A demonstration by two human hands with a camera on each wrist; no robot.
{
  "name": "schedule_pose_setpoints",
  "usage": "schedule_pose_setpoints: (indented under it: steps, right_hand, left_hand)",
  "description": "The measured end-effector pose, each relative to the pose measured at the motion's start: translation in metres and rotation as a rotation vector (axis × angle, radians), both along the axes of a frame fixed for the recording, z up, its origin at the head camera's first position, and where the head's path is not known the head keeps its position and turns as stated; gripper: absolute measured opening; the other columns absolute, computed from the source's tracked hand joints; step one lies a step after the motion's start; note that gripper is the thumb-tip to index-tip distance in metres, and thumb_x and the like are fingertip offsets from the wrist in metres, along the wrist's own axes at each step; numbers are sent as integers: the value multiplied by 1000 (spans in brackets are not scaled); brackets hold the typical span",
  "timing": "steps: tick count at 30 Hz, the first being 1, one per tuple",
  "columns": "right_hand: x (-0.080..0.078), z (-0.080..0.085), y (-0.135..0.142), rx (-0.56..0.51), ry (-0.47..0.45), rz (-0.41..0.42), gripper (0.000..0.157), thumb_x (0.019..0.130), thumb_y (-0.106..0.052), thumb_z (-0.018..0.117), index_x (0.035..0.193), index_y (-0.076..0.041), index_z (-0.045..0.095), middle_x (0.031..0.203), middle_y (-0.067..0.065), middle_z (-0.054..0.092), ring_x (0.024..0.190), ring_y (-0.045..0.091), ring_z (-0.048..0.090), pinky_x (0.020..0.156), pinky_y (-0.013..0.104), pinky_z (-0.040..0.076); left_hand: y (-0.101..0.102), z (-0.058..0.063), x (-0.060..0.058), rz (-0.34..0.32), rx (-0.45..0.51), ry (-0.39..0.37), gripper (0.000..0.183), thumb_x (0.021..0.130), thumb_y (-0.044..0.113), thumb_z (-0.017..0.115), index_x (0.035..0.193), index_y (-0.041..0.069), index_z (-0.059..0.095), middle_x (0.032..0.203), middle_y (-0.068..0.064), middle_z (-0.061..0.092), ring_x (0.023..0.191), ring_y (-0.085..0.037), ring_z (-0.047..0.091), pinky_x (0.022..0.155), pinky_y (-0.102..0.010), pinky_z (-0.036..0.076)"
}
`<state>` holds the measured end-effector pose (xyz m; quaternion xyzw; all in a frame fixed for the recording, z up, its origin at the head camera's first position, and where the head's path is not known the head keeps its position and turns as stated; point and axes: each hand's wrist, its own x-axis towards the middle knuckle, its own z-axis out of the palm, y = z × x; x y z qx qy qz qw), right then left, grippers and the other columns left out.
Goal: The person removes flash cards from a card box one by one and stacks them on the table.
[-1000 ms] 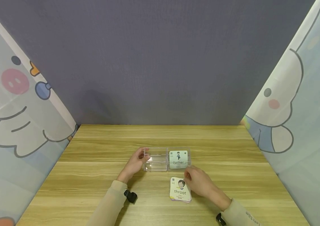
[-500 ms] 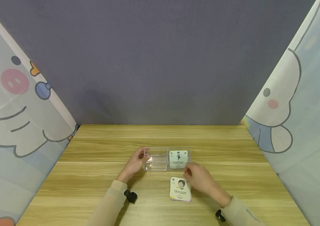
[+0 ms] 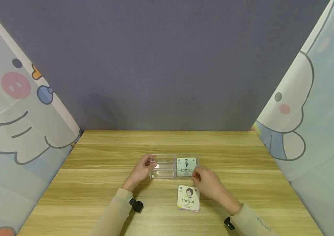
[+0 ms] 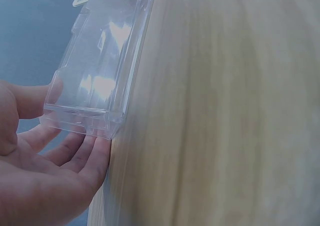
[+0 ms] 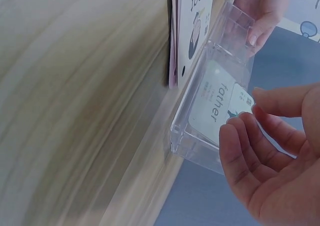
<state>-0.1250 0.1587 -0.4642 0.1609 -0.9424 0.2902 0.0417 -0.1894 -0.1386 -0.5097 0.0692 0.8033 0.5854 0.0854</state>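
Observation:
A clear plastic card box (image 3: 162,166) with two side-by-side compartments lies on the table. My left hand (image 3: 139,170) grips its left end, thumb on top and fingers beneath, as the left wrist view shows. In the right compartment lies a pale green flashcard (image 3: 186,165) reading "father". My right hand (image 3: 209,185) hovers by that compartment's near right corner, fingers loosely curled, thumb close to the index finger, with nothing seen between them. Just in front of the box sits a stack of flashcards (image 3: 188,197), the top one reading "throat". The left compartment holds no card.
The wooden table (image 3: 111,144) runs back to a dark grey panel (image 3: 167,82). Fabric screens printed with cartoon animals stand at the left (image 3: 37,131) and the right (image 3: 317,131).
My right hand has shifted slightly up, away from the "throat" stack and toward the box's right compartment. The left hand, box and cards look unmoved.

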Motion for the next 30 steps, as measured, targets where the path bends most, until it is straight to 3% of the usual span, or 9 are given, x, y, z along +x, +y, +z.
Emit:
schedule_pose_setpoints:
  steps: [30]
  right_hand:
    - [-12,6,3,-85,92,-73,13,86,-4,78,89,-12,68,80,-8,57,72,8,53,64,24,49]
  left_hand:
    - [1,-5,-1,17,26,12,43,103,11,61,144,4,51,129,-18,61,123,-38,55,103,-58,43]
